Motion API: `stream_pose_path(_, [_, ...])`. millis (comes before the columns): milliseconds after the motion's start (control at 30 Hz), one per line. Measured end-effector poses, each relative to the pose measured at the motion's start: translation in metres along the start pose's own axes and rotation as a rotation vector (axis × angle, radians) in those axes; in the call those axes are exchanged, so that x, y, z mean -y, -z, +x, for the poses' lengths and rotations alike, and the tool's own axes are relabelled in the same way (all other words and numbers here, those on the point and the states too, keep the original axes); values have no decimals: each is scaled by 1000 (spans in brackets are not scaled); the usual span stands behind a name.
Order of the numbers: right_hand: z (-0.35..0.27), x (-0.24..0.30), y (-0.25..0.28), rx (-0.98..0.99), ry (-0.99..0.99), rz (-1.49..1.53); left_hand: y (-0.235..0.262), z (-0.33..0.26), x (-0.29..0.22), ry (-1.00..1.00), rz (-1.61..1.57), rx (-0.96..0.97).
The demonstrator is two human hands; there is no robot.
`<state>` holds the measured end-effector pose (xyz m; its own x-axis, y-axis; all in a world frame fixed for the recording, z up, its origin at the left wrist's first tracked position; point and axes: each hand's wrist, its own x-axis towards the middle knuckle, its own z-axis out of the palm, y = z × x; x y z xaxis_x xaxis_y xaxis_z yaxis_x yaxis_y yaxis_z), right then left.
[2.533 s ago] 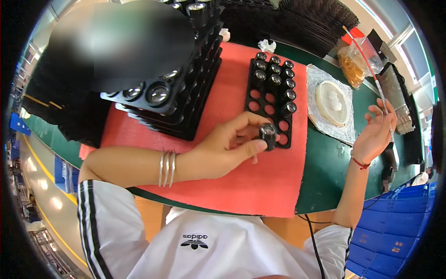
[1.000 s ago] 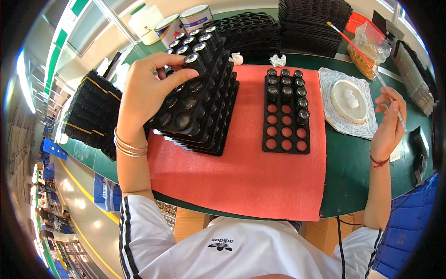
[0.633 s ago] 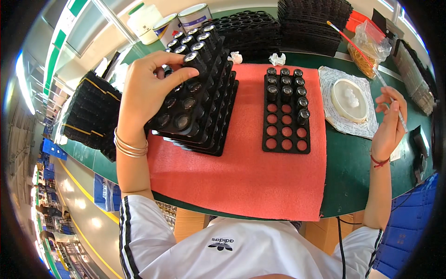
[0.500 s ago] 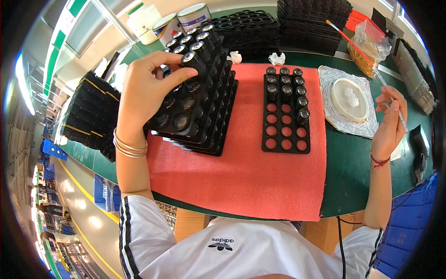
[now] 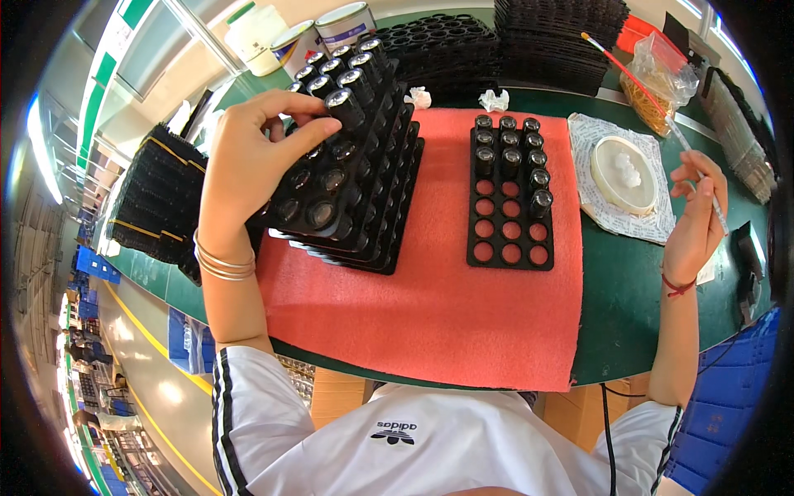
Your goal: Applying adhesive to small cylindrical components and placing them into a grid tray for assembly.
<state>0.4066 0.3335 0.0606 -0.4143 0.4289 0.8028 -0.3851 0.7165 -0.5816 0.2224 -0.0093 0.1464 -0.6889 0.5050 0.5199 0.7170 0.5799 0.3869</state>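
My left hand (image 5: 260, 149) is over a stack of black trays (image 5: 389, 190) on the left of the red mat. Its thumb and index finger are apart, close beside a black cylinder with a shiny lens-like top (image 5: 343, 107); whether they touch it, I cannot tell. Several such cylinders stand in the stack's far part. To the right, my right hand (image 5: 699, 215) grips a thin pale stick (image 5: 686, 145), slanted with its far end up. Left of that hand, a round shallow dish (image 5: 608, 186) holds white, cotton-like lumps. A single black tray (image 5: 496, 264) holds cylinders in its far rows.
The red mat (image 5: 430, 331) covers part of the green table (image 5: 620, 331). Black tray piles (image 5: 558, 50) stand at the back, another bundle (image 5: 157, 202) at far left. Cans (image 5: 343, 25), crumpled white tissue (image 5: 495, 101) and a clear bag (image 5: 653, 83) with a red stick (image 5: 620, 70) lie beyond.
My left hand has shifted slightly left, its thumb drawing back from the cylinder at the stack. My right hand, still holding the stick, has barely moved.
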Motion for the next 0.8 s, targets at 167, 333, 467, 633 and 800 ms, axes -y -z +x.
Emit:
stream_pose_path(167, [-1,0,0,0,1,-12,1,0,4,4,5,29])
stream_pose_path(333, [0,0,0,7,0,-10,-1,1,2,6,-14,15])
stream_pose_path(467, [-1,0,-1,6,0,-18,-2,1,4,1,-24,10])
stream_pose_path(633, [-1,-1,0,16,-4,-15,-2,3,7,26,-75,63])
stream_pose_path(800, [-2,-2,-1,17,-4,-12,-4,5,13,29,-146,81])
